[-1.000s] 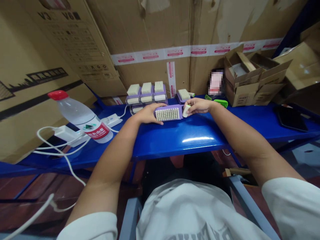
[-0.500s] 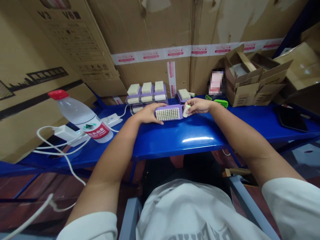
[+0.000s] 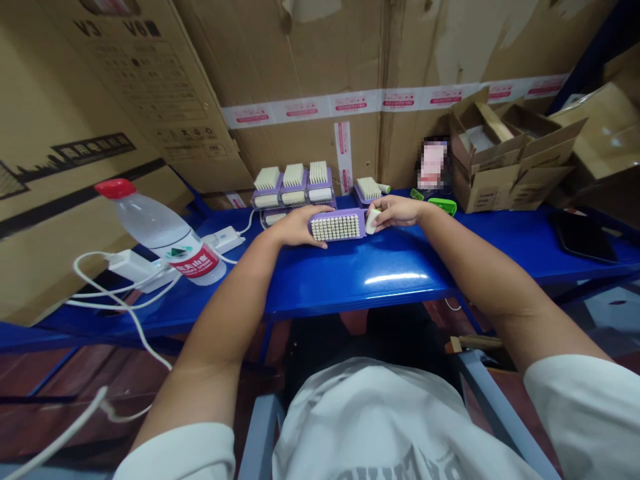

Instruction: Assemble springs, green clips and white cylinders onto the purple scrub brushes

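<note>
Blue desk (image 3: 350,287): left hand (image 3: 299,228) fingers clamp a purple cream-bristled brush (image 3: 336,227); right hand (image 3: 400,212) fingers pinch a white piece (image 3: 373,221) at its end.

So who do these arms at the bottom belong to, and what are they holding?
Those are a person's own arms. The camera is worn on their head, so you see what they see, looking down at their hands. Their left hand holds a purple brush with pale bristles. Their right hand holds a small white piece at the brush's end. Everything sits on a blue bench. More brushes are behind, and a water bottle with a red cap is off to the left.
</note>
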### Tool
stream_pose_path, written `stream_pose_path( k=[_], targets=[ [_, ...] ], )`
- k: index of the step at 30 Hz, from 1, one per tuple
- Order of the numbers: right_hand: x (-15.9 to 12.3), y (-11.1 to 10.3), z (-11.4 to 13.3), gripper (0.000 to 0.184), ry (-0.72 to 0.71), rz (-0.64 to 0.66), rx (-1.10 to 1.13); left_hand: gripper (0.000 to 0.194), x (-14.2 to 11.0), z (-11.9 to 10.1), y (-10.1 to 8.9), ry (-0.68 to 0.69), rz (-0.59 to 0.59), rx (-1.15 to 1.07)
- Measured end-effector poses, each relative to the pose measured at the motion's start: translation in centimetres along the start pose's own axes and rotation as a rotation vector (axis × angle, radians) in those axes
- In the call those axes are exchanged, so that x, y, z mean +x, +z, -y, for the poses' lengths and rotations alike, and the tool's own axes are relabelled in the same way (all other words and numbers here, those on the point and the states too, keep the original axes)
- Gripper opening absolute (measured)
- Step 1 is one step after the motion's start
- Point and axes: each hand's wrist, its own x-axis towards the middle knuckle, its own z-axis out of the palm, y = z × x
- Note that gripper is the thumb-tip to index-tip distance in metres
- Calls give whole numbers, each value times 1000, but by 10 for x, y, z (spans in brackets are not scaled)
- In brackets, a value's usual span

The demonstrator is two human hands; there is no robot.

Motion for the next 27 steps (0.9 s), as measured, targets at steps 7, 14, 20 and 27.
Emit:
stream_pose_path(
  k=[7, 14, 20, 27],
  targets=[
    [2, 0, -2, 35, -6, 9, 6, 106, 1, 2, 1, 9, -2, -5],
    [2, 1, -2, 31, 11, -24, -25, 106, 0, 0, 0, 3, -5, -15],
    [3, 1, -2, 36, 9, -16, -3, 108, 0, 1, 0, -4, 2, -5],
    [2, 1, 0, 36, 0, -41, -47, 107, 0, 2, 1, 7, -5, -6]
  ],
)
